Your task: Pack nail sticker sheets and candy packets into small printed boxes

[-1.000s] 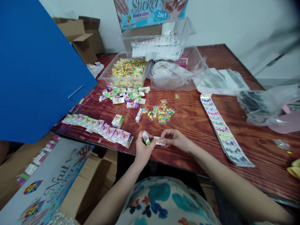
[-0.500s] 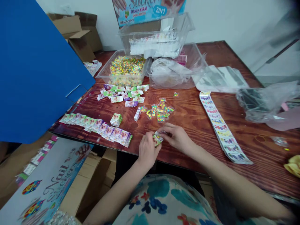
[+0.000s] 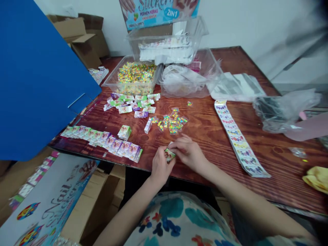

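L hand (image 3: 161, 164) grips a small green-&-white printed card box (image 3: 170, 155) betw. thumb & curled fingers, nearer the person's body than the loose pile of clear sachets w/ multicolour bits (image 3: 175, 123). Box's printed face is up; a white bit shows at its far end, toward the pile. Long axis can't be told, fingers cover too much. R hand (image 3: 189, 152) has thumb & fingertips drawn together at that far end; can't tell what, if anything, they pinch.

Writing: "PERMEN KERAS" & "2IN1" on a big light-blue carton (image 3: 159, 14) well beyond pile; "Nail" in thin script on a pale printed carton (image 3: 63, 184) low & far left of pile. Print on held box too small to read.

Materials: glossy red-brown wood-grain table (image 3: 200, 118) under pile. Left of pile, overlapping row of flat purple, green & white card boxes (image 3: 102, 138). Beyond-left, clear plastic tub (image 3: 110, 79) heaped w/ yellow-green sachets. Right of pile, long paper strip w/ colourful ovals (image 3: 237, 138), slanting.
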Tool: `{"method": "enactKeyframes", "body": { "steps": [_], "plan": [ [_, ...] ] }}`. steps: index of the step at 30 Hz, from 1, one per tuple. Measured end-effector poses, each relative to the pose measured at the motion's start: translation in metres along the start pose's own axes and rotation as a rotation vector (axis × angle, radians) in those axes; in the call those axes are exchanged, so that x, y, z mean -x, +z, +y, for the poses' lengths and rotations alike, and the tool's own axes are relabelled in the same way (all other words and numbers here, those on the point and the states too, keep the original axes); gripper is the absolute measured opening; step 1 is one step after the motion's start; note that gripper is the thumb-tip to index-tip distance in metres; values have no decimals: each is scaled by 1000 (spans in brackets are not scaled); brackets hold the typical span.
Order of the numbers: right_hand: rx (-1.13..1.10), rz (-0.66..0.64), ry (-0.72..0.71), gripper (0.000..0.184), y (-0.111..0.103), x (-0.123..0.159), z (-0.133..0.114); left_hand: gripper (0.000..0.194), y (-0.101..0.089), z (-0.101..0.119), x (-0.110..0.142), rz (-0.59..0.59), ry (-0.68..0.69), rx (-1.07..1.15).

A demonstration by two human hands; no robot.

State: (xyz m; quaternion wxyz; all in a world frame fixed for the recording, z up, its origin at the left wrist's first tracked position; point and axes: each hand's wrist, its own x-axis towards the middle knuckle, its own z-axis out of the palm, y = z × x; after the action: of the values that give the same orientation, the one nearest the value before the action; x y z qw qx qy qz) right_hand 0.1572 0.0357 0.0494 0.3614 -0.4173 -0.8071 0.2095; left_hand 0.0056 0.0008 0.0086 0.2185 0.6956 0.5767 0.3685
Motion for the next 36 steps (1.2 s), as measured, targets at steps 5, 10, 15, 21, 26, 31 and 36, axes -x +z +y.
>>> {"method": "enactKeyframes", "body": {
  "steps": [5, 10, 15, 21, 26, 31, 36],
  "plan": [
    [-38, -64, -106, 38, -1, 7, -10, 32, 5, -9, 4, 46, 0, 14],
    [-64, 43, -83, 41, -6, 10, -11, 34, 10, -10, 0, 102, 98, 17],
    [-99, 1, -93, 49, -8, 11, -5, 27, 13, -3, -1, 43, 105, 21],
    [-143, 18, -160, 45, -19, 13, -6, 30, 9, 2, 2, 67, 22, 170],
    [-512, 184, 255, 29, -16, 8, -7, 45, 6, 6, 0, 113, -56, 301],
    [-798, 138, 473, 35, 2, 10, -7, 49, 4, 5, 0, 102, -109, 338],
    [-739, 235, 489, 39, 14, 12, -11, 45, -2, 9, -2, 89, -49, 387]
  ]
}}
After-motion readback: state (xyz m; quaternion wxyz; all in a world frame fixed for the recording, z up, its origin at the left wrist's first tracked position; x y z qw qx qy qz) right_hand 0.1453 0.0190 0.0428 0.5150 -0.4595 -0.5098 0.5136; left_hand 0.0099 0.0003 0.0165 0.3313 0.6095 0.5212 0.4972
